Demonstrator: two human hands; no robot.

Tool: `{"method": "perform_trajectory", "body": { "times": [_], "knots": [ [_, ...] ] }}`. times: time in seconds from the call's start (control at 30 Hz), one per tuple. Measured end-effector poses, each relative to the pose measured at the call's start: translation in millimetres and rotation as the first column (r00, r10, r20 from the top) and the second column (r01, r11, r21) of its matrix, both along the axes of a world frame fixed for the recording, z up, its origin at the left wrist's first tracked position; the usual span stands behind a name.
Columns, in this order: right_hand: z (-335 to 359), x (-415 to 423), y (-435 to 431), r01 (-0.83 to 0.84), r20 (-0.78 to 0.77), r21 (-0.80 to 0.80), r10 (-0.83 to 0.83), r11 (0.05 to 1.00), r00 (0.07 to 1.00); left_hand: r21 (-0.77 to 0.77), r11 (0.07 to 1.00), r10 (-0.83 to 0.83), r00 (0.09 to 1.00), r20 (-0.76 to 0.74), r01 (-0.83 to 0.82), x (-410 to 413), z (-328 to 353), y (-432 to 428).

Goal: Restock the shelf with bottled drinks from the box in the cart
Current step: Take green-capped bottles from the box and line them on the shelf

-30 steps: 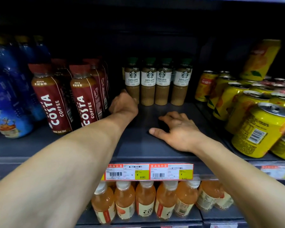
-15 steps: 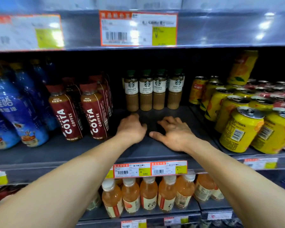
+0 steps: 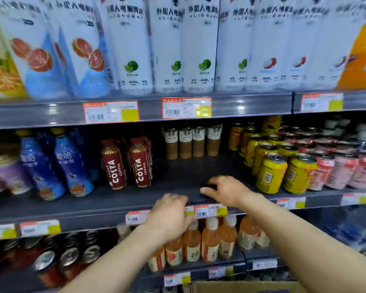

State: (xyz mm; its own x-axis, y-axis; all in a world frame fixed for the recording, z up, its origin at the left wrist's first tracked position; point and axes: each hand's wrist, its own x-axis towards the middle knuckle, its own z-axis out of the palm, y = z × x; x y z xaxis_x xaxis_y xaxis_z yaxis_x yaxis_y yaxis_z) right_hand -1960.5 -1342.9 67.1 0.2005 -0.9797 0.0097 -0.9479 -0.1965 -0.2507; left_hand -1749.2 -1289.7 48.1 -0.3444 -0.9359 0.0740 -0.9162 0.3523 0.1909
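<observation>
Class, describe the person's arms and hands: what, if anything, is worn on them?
The left arm and right arm are bare to the frame's edge; no sleeves show. The left hand and right hand wear no gloves. No watch or bracelet shows at either wrist; blur hides any rings.

Left arm: your bare forearm runs from the lower left of the frame up toward the centre, wrist roughly in line with it.
Left hand [image 3: 169, 216]: just below the centre of the frame, its back turned to you and knuckles uppermost. The digits bend away out of sight, so their grip cannot be told.
Right arm: your bare forearm enters at the lower right corner and rises on a diagonal toward the centre.
Right hand [image 3: 226, 190]: slightly right of centre, palm down, fingers [image 3: 217, 180] spread and lightly bent, thumb stretched out to the left, holding nothing.
Spacing: your hands are near each other but apart, the right one higher in the frame.
</observation>
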Motion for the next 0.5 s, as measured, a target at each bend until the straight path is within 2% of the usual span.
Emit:
{"method": "perform_trajectory", "body": {
  "times": [0.13, 0.2, 0.27, 0.37, 0.5],
  "knots": [
    [6, -9, 67, 0.018, -0.047, -0.057, -0.021, 0.998, 0.999, -0.111, 0.993, -0.048, 0.999, -0.021, 0.046, -2, -12, 61],
    [-2, -14, 101, 0.014, -0.075, -0.093, -0.021, 0.996, 0.997, -0.108, 0.991, -0.081, 0.996, -0.037, 0.077, -6, -23, 91],
    [-21, -21, 136, 0.015, -0.058, -0.115, -0.022, 0.993, 0.998, -0.039, 0.996, -0.086, 0.995, -0.059, 0.084, -10, -40, 122],
    [-61, -34, 186, 0.057, -0.042, -0.079, -0.060, 0.995, 0.997, 0.149, 0.986, -0.056, 0.995, -0.082, 0.068, -16, -74, 167],
    [-113, -56, 242, 0.150, -0.050, 0.120, -0.145, 0.981, 0.988, 0.314, 0.947, -0.069, 0.997, -0.030, 0.075, -24, -123, 225]
  ]
}}
